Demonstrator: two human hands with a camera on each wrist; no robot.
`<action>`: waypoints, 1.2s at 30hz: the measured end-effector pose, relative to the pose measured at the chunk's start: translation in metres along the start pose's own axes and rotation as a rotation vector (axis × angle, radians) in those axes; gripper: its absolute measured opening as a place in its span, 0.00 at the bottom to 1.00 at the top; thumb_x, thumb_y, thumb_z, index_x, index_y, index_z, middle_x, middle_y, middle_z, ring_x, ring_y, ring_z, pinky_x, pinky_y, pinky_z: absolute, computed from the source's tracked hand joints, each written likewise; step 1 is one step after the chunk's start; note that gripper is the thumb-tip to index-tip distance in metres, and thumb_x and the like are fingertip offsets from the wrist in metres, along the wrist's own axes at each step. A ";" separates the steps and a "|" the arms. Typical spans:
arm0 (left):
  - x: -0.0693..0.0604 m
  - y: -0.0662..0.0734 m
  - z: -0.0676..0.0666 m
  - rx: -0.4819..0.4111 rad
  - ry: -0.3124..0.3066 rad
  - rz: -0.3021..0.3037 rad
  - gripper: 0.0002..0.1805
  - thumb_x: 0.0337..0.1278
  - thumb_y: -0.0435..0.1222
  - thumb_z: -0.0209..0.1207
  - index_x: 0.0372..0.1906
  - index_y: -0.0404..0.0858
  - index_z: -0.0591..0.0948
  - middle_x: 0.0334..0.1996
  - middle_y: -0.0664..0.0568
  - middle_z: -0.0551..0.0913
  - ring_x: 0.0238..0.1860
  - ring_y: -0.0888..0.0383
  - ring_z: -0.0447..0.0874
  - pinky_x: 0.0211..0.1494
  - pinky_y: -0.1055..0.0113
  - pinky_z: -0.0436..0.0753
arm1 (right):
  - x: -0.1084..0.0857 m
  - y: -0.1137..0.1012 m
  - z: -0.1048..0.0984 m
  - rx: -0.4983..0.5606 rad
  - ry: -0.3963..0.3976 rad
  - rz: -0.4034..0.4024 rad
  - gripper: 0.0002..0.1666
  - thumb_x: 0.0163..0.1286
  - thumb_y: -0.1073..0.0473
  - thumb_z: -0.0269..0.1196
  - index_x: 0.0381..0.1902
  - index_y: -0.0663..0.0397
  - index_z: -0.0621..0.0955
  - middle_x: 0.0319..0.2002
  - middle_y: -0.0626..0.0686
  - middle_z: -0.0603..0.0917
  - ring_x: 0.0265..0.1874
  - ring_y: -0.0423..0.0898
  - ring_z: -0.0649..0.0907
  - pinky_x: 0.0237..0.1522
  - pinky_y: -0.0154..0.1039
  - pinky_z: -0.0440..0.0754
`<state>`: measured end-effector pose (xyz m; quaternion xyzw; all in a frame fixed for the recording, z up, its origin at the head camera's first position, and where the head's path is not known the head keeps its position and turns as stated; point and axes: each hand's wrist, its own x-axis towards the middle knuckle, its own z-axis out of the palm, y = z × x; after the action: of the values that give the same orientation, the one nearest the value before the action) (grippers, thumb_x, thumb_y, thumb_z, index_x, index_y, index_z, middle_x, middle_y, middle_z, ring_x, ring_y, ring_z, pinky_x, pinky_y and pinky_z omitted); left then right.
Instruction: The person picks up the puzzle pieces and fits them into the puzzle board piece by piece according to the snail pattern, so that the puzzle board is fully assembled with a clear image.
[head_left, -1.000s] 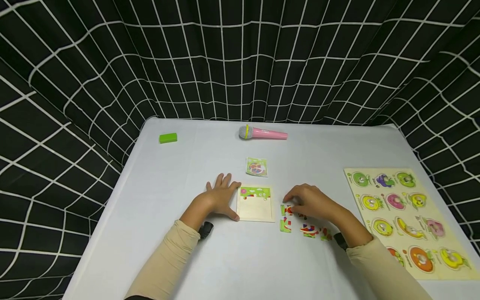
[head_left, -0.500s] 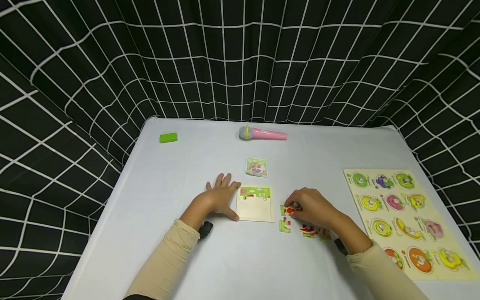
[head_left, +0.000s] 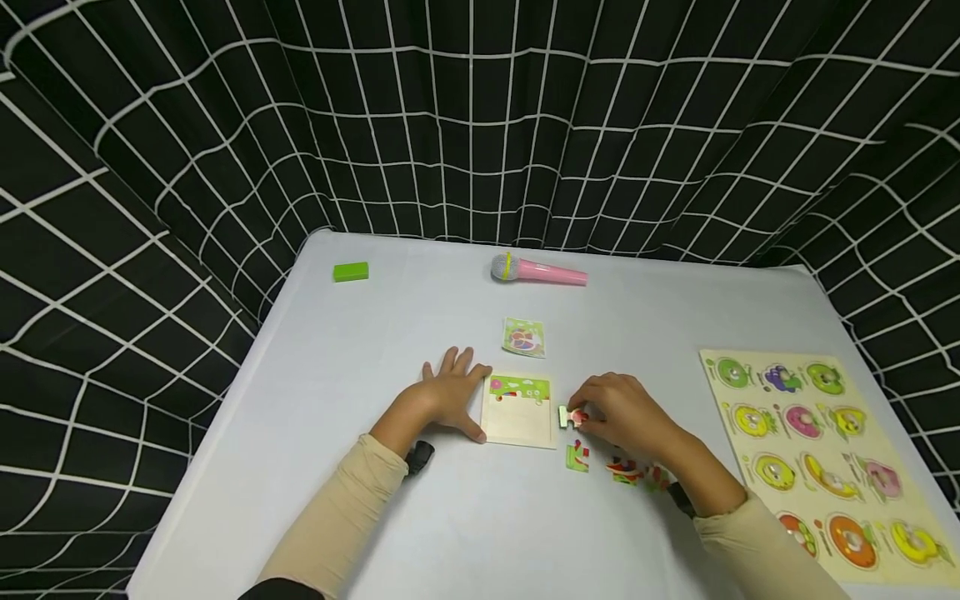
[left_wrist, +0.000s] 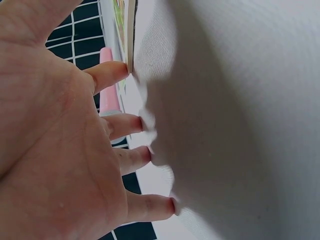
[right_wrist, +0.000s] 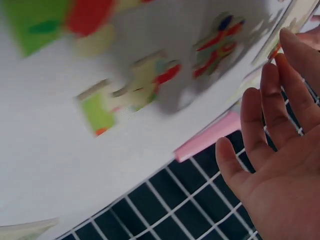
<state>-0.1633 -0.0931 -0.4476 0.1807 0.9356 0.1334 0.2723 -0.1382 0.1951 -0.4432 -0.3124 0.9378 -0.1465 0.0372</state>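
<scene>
We record the left hand [head_left: 444, 402] spread, thumb and index finger at the left corners of the puzzle tray [head_left: 517, 427]. The right hand [head_left: 624, 410] pinches a puzzle piece [head_left: 574, 417], tilted, just beside the tray's right edge. We find loose pieces [head_left: 577, 457] toward the near edge of the table [head_left: 465, 525].

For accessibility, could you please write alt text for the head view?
A person's right hand pinches a puzzle piece beside a partly filled wooden tray, whose left edge their left hand touches. Other pieces, a microphone and a fruit board lie on the white table.
</scene>
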 end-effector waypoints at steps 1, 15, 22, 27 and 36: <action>0.000 0.000 0.000 0.001 0.000 -0.002 0.61 0.33 0.57 0.76 0.76 0.49 0.55 0.78 0.40 0.39 0.77 0.39 0.28 0.69 0.29 0.44 | 0.002 -0.002 0.000 0.001 -0.005 -0.005 0.15 0.52 0.59 0.75 0.40 0.46 0.87 0.40 0.42 0.86 0.45 0.47 0.81 0.56 0.57 0.73; 0.003 -0.001 0.001 0.019 0.006 0.006 0.60 0.34 0.58 0.75 0.75 0.49 0.56 0.78 0.40 0.40 0.77 0.39 0.30 0.69 0.29 0.45 | 0.044 -0.045 0.018 -0.073 0.065 -0.142 0.17 0.52 0.58 0.76 0.42 0.47 0.87 0.39 0.45 0.86 0.45 0.48 0.82 0.57 0.55 0.74; 0.004 -0.002 0.001 0.020 -0.002 -0.002 0.61 0.34 0.59 0.75 0.75 0.50 0.56 0.78 0.40 0.40 0.77 0.39 0.30 0.69 0.29 0.46 | 0.058 -0.059 0.025 -0.096 0.071 -0.151 0.17 0.52 0.59 0.75 0.42 0.46 0.87 0.39 0.46 0.85 0.44 0.48 0.82 0.57 0.53 0.73; 0.004 -0.002 0.003 0.016 -0.005 0.005 0.60 0.34 0.59 0.74 0.75 0.50 0.56 0.78 0.40 0.40 0.77 0.39 0.30 0.69 0.29 0.45 | 0.061 -0.062 0.031 -0.110 0.015 -0.122 0.17 0.54 0.59 0.74 0.44 0.46 0.87 0.41 0.47 0.86 0.46 0.49 0.81 0.59 0.53 0.72; 0.005 -0.003 0.002 0.024 -0.011 0.001 0.61 0.34 0.59 0.74 0.76 0.50 0.54 0.78 0.40 0.39 0.77 0.40 0.29 0.69 0.30 0.45 | 0.062 -0.062 0.035 -0.146 0.048 -0.107 0.16 0.55 0.58 0.74 0.43 0.46 0.87 0.40 0.47 0.85 0.48 0.51 0.80 0.59 0.52 0.71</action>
<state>-0.1670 -0.0933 -0.4530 0.1852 0.9356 0.1214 0.2750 -0.1463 0.1018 -0.4570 -0.3602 0.9287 -0.0869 -0.0162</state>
